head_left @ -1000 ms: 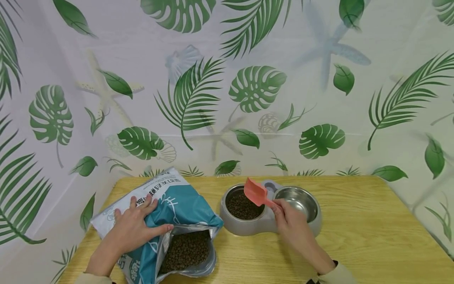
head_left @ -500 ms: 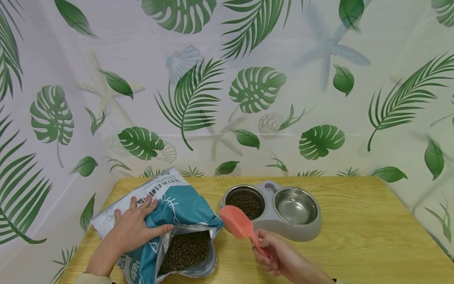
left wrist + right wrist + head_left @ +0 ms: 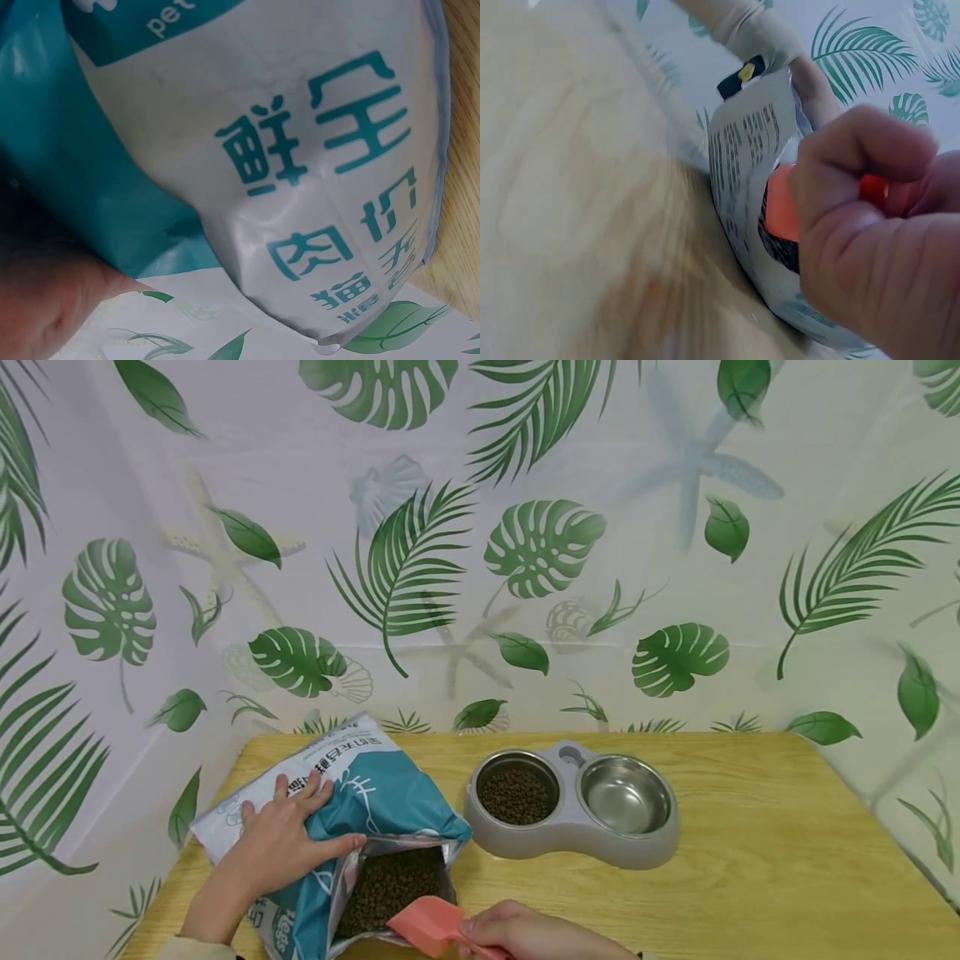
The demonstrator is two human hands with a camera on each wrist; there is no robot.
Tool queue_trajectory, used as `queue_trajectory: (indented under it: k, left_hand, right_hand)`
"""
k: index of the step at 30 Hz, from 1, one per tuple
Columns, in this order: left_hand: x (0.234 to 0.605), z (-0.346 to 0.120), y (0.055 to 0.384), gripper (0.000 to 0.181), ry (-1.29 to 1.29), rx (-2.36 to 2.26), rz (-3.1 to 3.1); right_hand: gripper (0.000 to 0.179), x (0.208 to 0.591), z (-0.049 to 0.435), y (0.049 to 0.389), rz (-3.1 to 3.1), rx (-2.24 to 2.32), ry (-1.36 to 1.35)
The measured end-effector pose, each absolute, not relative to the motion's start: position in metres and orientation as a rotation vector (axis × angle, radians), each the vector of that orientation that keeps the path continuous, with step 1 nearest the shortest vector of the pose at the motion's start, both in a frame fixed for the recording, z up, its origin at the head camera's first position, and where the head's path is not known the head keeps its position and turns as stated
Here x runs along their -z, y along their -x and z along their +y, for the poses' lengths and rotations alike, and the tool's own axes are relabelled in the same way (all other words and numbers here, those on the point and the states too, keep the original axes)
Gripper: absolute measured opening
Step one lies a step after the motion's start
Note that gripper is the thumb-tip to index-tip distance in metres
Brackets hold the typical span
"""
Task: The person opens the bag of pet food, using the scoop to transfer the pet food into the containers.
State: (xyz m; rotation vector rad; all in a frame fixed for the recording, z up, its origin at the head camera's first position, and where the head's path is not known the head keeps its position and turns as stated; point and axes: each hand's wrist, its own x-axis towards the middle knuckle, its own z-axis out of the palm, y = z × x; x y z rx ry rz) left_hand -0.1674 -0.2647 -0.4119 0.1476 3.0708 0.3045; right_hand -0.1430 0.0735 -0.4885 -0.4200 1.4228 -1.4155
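A teal and white bag of pet food (image 3: 397, 785) lies on its side at the left of the table, its mouth facing the near edge. Brown kibble (image 3: 393, 885) shows inside the mouth. My left hand (image 3: 281, 847) rests on top of the bag with fingers spread. At the bag's opening, my right hand (image 3: 525, 931) grips a coral-red scoop (image 3: 427, 922) by its handle; the scoop's head is over the mouth's lower lip. In the right wrist view the curled fingers (image 3: 862, 150) wrap the handle, and the scoop's head is partly hidden behind them.
A grey double feeder (image 3: 573, 810) stands behind and to the right of the bag. Its left bowl holds kibble (image 3: 517, 795); its right steel bowl (image 3: 624, 793) shows a bare bottom. A leaf-patterned cloth (image 3: 540, 610) hangs behind the wooden table (image 3: 787, 860).
My right hand has carried the scoop from above the feeder's left bowl, down and left, to the bag's mouth. The left hand and the bag have stayed in place.
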Motion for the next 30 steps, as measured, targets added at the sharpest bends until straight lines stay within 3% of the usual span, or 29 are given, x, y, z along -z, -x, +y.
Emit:
queue_trajectory:
  k: [11,30]
  left_hand:
    - [0.413,-0.266,0.167,0.106,-0.159,-0.314,3.079]
    - [0.413,-0.266,0.167,0.107,-0.162,-0.314,3.078]
  right_hand:
    - [0.027,0.468,0.031,0.134,0.879,1.564,0.045]
    - [0.030,0.486,0.017,0.123,1.895,1.501,0.393]
